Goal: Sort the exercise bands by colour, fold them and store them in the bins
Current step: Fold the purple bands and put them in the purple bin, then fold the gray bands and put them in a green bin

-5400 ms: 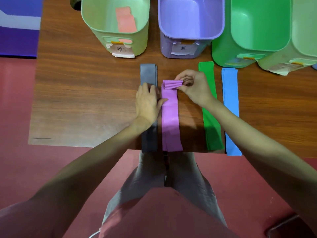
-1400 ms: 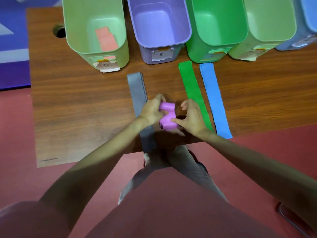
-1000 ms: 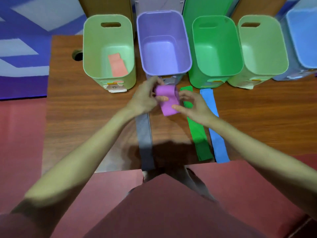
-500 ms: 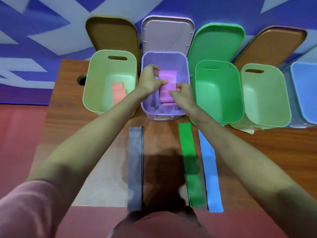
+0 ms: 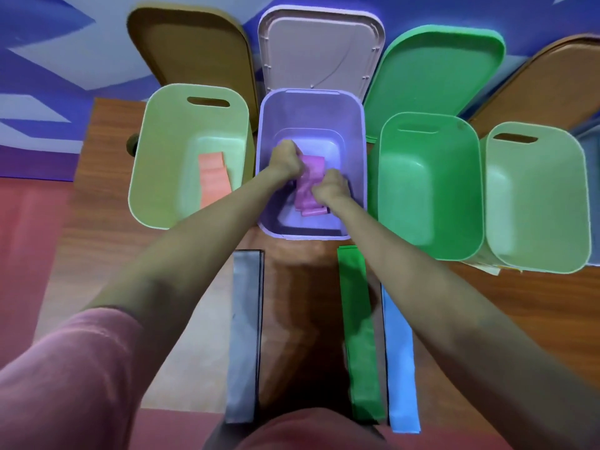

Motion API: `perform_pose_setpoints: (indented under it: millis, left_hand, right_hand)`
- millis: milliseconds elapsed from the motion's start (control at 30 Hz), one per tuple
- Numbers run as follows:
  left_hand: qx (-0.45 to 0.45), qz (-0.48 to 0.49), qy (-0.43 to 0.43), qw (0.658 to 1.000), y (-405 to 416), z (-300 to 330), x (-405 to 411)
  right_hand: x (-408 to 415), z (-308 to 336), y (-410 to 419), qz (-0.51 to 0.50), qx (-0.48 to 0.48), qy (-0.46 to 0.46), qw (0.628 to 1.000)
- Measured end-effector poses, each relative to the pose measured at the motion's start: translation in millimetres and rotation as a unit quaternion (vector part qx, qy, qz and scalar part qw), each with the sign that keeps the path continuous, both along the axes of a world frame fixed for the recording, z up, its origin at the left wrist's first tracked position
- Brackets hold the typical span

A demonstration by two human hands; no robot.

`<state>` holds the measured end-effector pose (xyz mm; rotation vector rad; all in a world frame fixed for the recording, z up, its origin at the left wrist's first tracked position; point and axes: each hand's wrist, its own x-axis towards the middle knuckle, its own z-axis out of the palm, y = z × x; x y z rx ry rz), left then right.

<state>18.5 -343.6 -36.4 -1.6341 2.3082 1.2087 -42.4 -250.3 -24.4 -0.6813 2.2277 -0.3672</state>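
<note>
While both arms reach into the purple bin (image 5: 357, 125), the left hand (image 5: 285, 162) and right hand (image 5: 329, 190) curl their fingers around the folded pink band (image 5: 313, 170), which sits low inside, perhaps touching the bottom. Grey band (image 5: 245, 336), green band (image 5: 358, 336) and blue band (image 5: 399, 358) lie flat on the table (image 5: 107, 228).

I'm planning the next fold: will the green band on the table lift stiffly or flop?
Probably floppy: the green band is a thin flat strip draped past the table edge. Likely light. The folded pink band shows this material bends easily.
</note>
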Motion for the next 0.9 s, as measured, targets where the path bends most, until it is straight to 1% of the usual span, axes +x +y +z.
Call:
perform_pose_setpoints:
  millis: [133,367,467,567,667,733,800,833,900]
  left_hand:
    - [-0.025,-0.021,-0.015,0.999,-3,-6,-5]
    - [-0.105,-0.096,-0.051,0.988,-8,4,-3]
    - [-0.129,-0.121,-0.009,0.984,-10,22,6]
    - [-0.152,-0.131,0.088,0.976,2,49,27]
    - [-0.198,-0.102,0.199,0.954,30,77,61]
    - [-0.221,-0.053,0.258,0.939,51,91,90]
    - [-0.244,0.005,0.294,0.924,73,99,119]
    - [-0.253,0.029,0.302,0.919,84,101,133]
    - [-0.255,0.060,0.312,0.913,107,102,161]
  right_hand:
    - [2,-2,1,0.067,0.005,0.044,0.997]
    - [4,3,0,0.113,0.027,0.085,0.990]
    - [4,11,3,0.125,0.021,0.110,0.986]
    - [8,24,11,0.151,-0.005,0.153,0.977]
    - [12,39,26,0.156,-0.077,0.188,0.967]
    - [17,49,42,0.157,-0.177,0.180,0.955]
    - [27,59,64,0.153,-0.295,0.185,0.925]
    - [33,64,77,0.150,-0.333,0.192,0.911]
    - [51,71,105,0.144,-0.368,0.199,0.897]
